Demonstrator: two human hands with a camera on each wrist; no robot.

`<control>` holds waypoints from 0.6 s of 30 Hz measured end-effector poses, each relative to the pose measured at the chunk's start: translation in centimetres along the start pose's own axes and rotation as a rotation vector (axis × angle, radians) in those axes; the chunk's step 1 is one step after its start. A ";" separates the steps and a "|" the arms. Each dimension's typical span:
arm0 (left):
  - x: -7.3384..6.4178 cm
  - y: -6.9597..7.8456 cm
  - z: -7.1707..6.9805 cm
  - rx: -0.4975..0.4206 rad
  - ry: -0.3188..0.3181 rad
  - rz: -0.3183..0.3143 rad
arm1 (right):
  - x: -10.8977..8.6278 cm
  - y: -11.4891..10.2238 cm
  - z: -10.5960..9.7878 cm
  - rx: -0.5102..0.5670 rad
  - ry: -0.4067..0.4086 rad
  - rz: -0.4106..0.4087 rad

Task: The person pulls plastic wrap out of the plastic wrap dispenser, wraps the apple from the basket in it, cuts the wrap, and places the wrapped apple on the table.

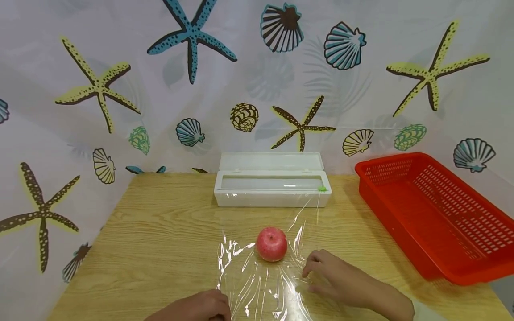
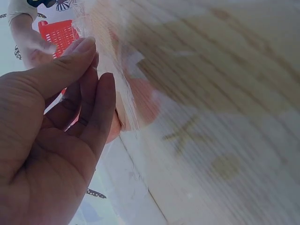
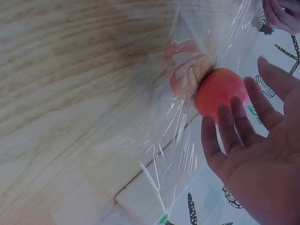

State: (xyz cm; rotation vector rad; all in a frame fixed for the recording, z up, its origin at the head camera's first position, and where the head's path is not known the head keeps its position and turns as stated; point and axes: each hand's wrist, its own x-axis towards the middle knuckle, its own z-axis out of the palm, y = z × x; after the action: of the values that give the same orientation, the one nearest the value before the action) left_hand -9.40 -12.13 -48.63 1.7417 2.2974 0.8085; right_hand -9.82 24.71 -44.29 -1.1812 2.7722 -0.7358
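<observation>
A pinkish-red apple [image 1: 271, 244] stands on the wooden table, amid a sheet of clear cling film [image 1: 257, 287] whose creases fan out from it. The film stretches from a white cling film dispenser [image 1: 273, 200] toward the near edge. At the bottom, my left hand [image 1: 196, 306] pinches the film between thumb and fingertips, as the left wrist view shows. My right hand [image 1: 339, 278] hovers just right of the film, near the apple. In the right wrist view its fingers [image 3: 238, 123] are spread and loosely bent, holding nothing.
The dispenser's lid [image 1: 271, 161] is raised at the back, and a green slider [image 1: 322, 189] sits at its right end. A red plastic basket [image 1: 401, 232] stands at the table's right side. Behind the table hangs a cloth [image 1: 249, 76] printed with starfish and shells.
</observation>
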 end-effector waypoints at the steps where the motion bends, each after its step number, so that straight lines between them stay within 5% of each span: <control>1: 0.0 0.0 0.0 -0.003 0.002 0.001 | -0.6 0.1 -0.1 0.011 -0.026 -0.017; 4: -0.1 0.0 0.0 -0.029 -0.002 -0.008 | -2.1 0.5 -0.4 0.062 -0.119 -0.021; 7: 0.0 0.0 0.0 -0.023 -0.008 -0.011 | -3.6 0.9 -0.6 0.198 -0.248 0.078; 14: 0.2 -0.1 -0.2 0.040 0.003 0.027 | -5.4 1.8 1.2 0.148 -0.184 -0.099; 18: 0.2 -0.2 -0.3 0.032 0.012 0.046 | -6.1 1.8 1.8 0.160 -0.167 -0.076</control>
State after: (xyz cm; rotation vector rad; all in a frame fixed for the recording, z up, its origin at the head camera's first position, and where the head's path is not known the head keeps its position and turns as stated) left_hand -9.72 -12.04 -48.42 1.8146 2.2982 0.7972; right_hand -6.31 29.31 -47.60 -1.2598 2.4959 -0.8074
